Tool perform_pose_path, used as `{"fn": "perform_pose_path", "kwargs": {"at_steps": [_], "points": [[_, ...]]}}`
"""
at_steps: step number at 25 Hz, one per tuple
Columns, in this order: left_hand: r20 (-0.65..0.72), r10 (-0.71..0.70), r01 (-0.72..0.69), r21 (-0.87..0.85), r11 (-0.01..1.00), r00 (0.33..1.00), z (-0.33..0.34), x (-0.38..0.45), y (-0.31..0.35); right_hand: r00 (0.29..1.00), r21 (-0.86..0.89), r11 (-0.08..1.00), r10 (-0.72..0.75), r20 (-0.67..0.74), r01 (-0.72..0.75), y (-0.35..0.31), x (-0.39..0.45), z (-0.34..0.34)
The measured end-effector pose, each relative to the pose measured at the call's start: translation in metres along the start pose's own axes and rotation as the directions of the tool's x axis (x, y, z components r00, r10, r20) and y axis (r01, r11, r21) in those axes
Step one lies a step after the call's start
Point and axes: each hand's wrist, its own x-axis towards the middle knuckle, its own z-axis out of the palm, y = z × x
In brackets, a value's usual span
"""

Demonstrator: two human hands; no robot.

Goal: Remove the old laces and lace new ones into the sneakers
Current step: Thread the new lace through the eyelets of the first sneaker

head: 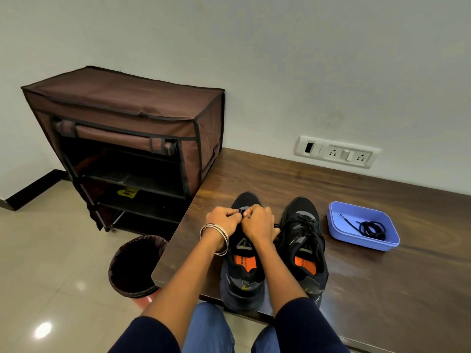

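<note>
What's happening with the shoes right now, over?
Both hands, left hand and right hand, curled over left sneaker near the toe. Right sneaker laced, untouched. Black lace in blue tray. Nothing blocking.

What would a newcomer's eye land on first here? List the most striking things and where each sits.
First, the two hands, left hand and right hand, with fingers curled together over the front of the left sneaker at the near edge of the dark wooden table. The right sneaker stands beside it, still laced, with orange insoles showing in both. To the right sits a blue tray holding a coiled black lace.
</note>
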Motion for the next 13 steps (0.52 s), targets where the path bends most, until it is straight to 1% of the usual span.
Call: {"fn": "perform_pose_path", "kwargs": {"at_steps": [4, 8, 11, 13], "points": [[0.024, 0.003, -0.003, -0.014, 1.0, 1.0, -0.0028, 0.003, -0.0021, 0.998, 0.101, 0.993, 0.057, 0.007, -0.057, 0.0011, 0.0023, 0.0012], [0.074, 0.009, -0.01, 0.014, 1.0, 0.997, -0.0052, 0.004, -0.0024, 0.997, 0.133, 0.988, 0.078, -0.006, -0.076, -0.0007, 0.0022, 0.002], [0.056, 0.015, -0.014, -0.009, 1.0, 0.998, -0.004, 0.0041, -0.0041, 0.997, 0.121, 0.99, 0.079, -0.007, -0.077, -0.0005, 0.0008, 0.0025], [0.034, 0.014, -0.014, -0.015, 1.0, 0.999, -0.0019, 0.0043, -0.0059, 0.996, 0.169, 0.982, 0.085, -0.016, -0.082, 0.0008, -0.0013, 0.0035]]}}
